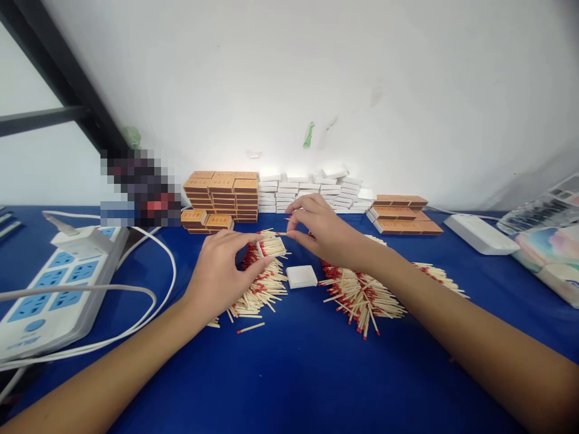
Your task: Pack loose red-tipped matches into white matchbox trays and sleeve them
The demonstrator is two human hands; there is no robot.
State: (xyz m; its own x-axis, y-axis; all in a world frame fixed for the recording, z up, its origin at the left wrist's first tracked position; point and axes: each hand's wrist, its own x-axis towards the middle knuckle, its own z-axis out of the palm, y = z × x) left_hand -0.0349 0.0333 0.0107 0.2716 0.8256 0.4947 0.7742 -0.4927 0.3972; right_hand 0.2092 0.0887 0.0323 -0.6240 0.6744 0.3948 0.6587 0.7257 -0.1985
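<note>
Between its thumb and fingers my left hand (226, 262) grips a small white matchbox tray (284, 246) with matches lying in it. This hand is over a loose heap of red-tipped matches (260, 292). My right hand (314, 226) is pinched shut on a match (280, 234), just right of the tray. A second red tip shows by its fingers. On the table below and between the hands lies a white tray (301, 276), closed side up. Under my right forearm spreads another heap of matches (362, 295), partly hidden by the arm.
Orange-brown matchboxes (221, 196) are stacked at the back left, white trays (312, 193) at the back middle, more matchboxes (402, 214) at the back right. A white power strip (58, 289) with looping cables lies left. A white device (480, 234) and plastic packaging (543, 205) lie right.
</note>
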